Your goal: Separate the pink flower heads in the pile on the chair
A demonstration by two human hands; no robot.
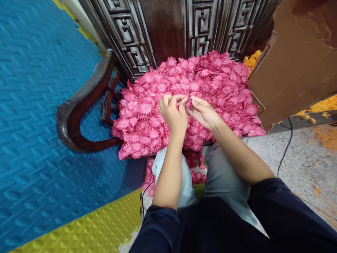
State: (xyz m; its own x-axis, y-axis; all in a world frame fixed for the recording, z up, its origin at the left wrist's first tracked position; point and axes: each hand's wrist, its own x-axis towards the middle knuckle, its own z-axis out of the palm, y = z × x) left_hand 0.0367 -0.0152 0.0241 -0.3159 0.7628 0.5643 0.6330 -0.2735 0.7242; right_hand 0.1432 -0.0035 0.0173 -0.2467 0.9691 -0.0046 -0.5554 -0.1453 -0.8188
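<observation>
A large heap of pink artificial flowers with thin, spiky petals lies in front of me on a dark wooden bench. Over its middle, my left hand has thumb and fingers pinched together. Close beside it is my right hand, its thumb and forefinger also closed in a pinch. Between the two sets of fingertips is a pink flower, largely covered by the fingers and blending into the heap behind. Its exact shape I cannot make out.
A curved dark wooden armrest rises left of the heap, before blue padded matting. Behind stands a carved wooden backrest. Brown cardboard leans at right, near orange petals. A black cable hangs there.
</observation>
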